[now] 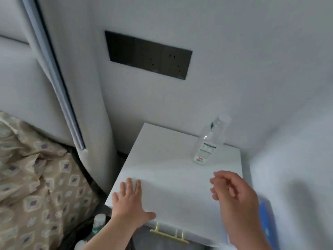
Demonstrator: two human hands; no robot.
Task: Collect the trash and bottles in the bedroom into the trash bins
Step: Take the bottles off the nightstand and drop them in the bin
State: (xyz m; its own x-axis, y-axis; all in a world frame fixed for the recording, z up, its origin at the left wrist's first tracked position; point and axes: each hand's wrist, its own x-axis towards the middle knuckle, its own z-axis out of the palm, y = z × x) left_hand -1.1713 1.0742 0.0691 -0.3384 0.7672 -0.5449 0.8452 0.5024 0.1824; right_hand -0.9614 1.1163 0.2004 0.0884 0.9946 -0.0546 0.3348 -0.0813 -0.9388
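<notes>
While the left hand point(132, 204) lies spread on the nightstand point(171, 159), bottle point(207, 147) upright beyond the loosely curled, empty right hand point(234, 199).

clear plastic bottle point(209, 141) stood on white nightstand point(171, 159), left hand point(130, 204) flat on top, right hand point(232, 193) hovered loose nearby

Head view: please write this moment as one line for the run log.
left hand: flat on nightstand | right hand: empty, short of bottle | bottle: upright, rear right of nightstand, not yet collected
</notes>
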